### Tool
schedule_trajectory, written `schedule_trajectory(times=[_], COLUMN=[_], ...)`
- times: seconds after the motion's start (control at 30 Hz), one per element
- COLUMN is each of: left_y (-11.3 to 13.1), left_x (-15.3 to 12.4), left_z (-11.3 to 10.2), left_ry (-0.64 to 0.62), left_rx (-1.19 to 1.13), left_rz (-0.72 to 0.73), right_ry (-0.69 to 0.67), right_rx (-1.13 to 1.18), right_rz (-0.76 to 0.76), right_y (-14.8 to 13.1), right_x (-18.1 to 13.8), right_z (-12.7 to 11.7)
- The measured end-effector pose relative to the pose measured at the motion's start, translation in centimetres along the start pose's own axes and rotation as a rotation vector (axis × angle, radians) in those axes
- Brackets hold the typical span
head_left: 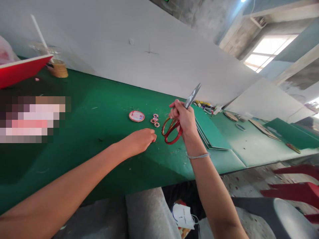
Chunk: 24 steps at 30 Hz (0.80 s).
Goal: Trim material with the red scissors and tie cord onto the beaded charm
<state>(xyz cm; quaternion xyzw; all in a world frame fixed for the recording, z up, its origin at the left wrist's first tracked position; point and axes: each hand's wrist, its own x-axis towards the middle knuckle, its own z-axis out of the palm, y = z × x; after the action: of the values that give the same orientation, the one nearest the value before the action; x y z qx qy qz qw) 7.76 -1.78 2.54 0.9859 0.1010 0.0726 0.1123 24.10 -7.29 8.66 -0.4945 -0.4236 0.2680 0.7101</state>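
Note:
My right hand [185, 116] is wrapped round the middle of a pair of scissors [171, 132]. The red and amber handle loops point back and down to the left, while the blades stick up and away. My left hand [144, 141] is closed low over the green table; its fingertips are pressed together, and what they hold, if anything, is too small to tell. Just beyond it lie several small beaded rings [155, 120] in a cluster. A round badge-like piece with a red rim [137, 116] lies to their left, apart from both hands.
Green boards [211, 131] are stacked right of my right hand, with small tools [204, 107] behind them. A white panel [112, 43] borders the green table [99, 103]. At left stand a red tray-like object [25, 71] and a cup with a straw [58, 68]. Red chairs [296, 192] are at right.

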Motion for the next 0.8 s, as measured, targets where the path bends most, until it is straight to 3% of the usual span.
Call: schedule_trajectory(times=[0.13,0.23,0.5,0.7,0.8], left_y=[0.2,0.3,-0.2,0.0,0.1], left_x=[-0.1,-0.2,0.3,0.1,0.2], left_z=[-0.2,-0.1,0.6,0.3,0.2], left_ry=[0.002,0.009,-0.008,0.004,-0.005], left_rx=[-0.005,-0.004,-0.007,-0.025,-0.019], left_rz=[-0.016,-0.023,-0.035,-0.030,-0.037], right_ry=[-0.039,-0.055,-0.046,-0.037,-0.054], right_rx=[-0.093,-0.095,-0.039,-0.134,-0.127], right_rz=[0.147,0.136,0.048,0.140,0.108], right_y=[2.0,3.0,0.2,2.0,1.4], right_x=[-1.3,-2.2,-0.8,-1.7,-1.7], right_z=[1.1,1.6,1.6,2.5,2.6])
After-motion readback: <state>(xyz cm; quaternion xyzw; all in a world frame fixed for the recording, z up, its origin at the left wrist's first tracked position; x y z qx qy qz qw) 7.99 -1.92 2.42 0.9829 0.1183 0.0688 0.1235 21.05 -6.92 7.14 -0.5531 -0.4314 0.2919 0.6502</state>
